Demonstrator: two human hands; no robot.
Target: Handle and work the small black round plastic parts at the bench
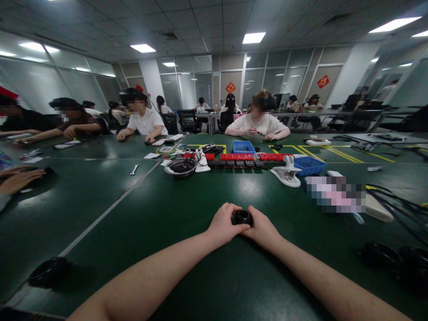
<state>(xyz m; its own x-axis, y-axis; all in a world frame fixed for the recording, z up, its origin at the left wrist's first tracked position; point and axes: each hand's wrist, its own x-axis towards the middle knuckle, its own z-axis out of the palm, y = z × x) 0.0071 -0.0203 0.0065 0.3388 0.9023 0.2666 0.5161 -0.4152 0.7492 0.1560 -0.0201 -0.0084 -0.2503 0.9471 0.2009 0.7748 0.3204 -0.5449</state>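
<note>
Near the middle of the green table, a small black ring-shaped part (pixel 243 217) is held between both hands. My left hand (pixel 226 224) wraps its left side, with the thumb along the near edge. On the right side my right hand (pixel 262 226) grips the same part, its fingers curled round it. The two thumbs meet or nearly meet in front of the part. A round dark opening faces up from its top.
A black ring part (pixel 50 272) lies at the lower left, and several more (pixel 383 255) at the lower right. Beyond my hands are a metal bowl (pixel 180 168), a white clip stand (pixel 286 171), blue trays (pixel 309 166), red power strips (pixel 236 156) and a wrench (pixel 134 170). Co-workers sit around.
</note>
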